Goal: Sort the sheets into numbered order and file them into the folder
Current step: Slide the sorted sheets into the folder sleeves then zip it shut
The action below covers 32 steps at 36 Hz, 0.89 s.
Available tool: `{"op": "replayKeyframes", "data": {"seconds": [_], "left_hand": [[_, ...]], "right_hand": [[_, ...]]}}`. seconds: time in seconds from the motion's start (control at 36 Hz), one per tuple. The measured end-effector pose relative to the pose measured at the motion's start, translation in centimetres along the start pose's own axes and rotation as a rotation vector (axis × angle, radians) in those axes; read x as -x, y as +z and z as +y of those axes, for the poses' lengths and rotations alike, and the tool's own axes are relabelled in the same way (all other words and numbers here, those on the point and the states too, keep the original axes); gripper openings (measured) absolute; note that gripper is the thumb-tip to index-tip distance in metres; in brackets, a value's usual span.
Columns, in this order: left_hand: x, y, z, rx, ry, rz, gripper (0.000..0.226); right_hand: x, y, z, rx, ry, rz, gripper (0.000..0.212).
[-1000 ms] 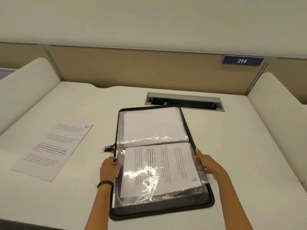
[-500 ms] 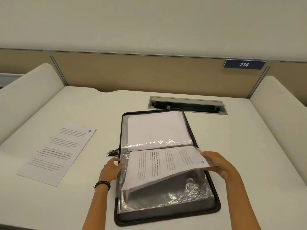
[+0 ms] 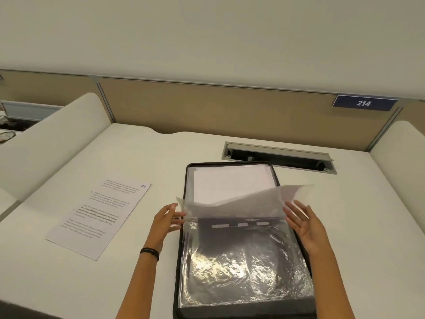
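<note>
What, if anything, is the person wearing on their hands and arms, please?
The left hand and right hand are ungloved, and no sleeve shows down to the frame's lower edge. A thin black band, seemingly doubled cord, circles the left wrist. The right wrist carries nothing, and I see no watch or rings on either hand.

The lifted sleeve [image 3: 241,201] is just a blur, can't make out its page. Body print on the loose sheet [image 3: 99,217] is way too tiny. The folder [image 3: 241,310] gets cropped at its near edge.
</note>
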<state>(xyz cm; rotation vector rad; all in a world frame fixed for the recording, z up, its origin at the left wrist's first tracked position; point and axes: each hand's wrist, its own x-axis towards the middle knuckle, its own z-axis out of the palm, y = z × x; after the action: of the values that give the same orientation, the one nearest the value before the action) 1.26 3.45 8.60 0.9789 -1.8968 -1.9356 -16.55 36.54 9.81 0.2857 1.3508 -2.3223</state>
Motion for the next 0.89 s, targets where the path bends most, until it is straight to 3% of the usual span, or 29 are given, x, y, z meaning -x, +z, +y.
{"op": "replayKeyframes", "data": {"seconds": [0.19, 0.28, 0.36, 0.39, 0.47, 0.56, 0.69, 0.78, 0.89], "left_hand": [[-0.7, 0.7, 0.4, 0.095, 0.06, -0.004, 0.033], [-1.2, 0.9, 0.3, 0.104, 0.058, -0.023, 0.032], [-1.5, 0.9, 0.1, 0.086, 0.042, -0.044, 0.029], [-1.6, 0.9, -0.1, 0.074, 0.042, -0.05, 0.028], [-1.8, 0.4, -0.5, 0.035, 0.05, -0.054, 0.026], [-2.2, -0.3, -1.1, -0.014, 0.051, -0.033, 0.024], [-3.0, -2.4, -2.8, -0.156, 0.118, 0.04, 0.019], [-3.5, -4.0, -4.1, -0.276, 0.173, 0.125, 0.023], [-4.7, -6.9, -5.7, -0.505, 0.266, 0.242, 0.027]], "right_hand": [[-0.6, 1.3, 1.9, 0.035, -0.131, -0.033, 0.039], [-0.8, 2.1, 2.7, 0.096, -0.129, -0.056, 0.063], [-0.6, 3.0, 3.4, 0.158, -0.115, -0.075, 0.11], [-0.7, 3.1, 3.8, 0.168, -0.106, -0.079, 0.116], [-0.8, 3.2, 5.2, 0.173, -0.069, -0.101, 0.107], [-1.0, 3.6, 6.6, 0.233, -0.07, -0.121, 0.119], [-1.2, 5.2, 8.7, 0.345, -0.046, -0.117, 0.107], [-1.8, 6.4, 10.1, 0.424, -0.047, -0.096, 0.057], [-2.0, 8.0, 12.1, 0.637, -0.102, -0.111, 0.048]]}}
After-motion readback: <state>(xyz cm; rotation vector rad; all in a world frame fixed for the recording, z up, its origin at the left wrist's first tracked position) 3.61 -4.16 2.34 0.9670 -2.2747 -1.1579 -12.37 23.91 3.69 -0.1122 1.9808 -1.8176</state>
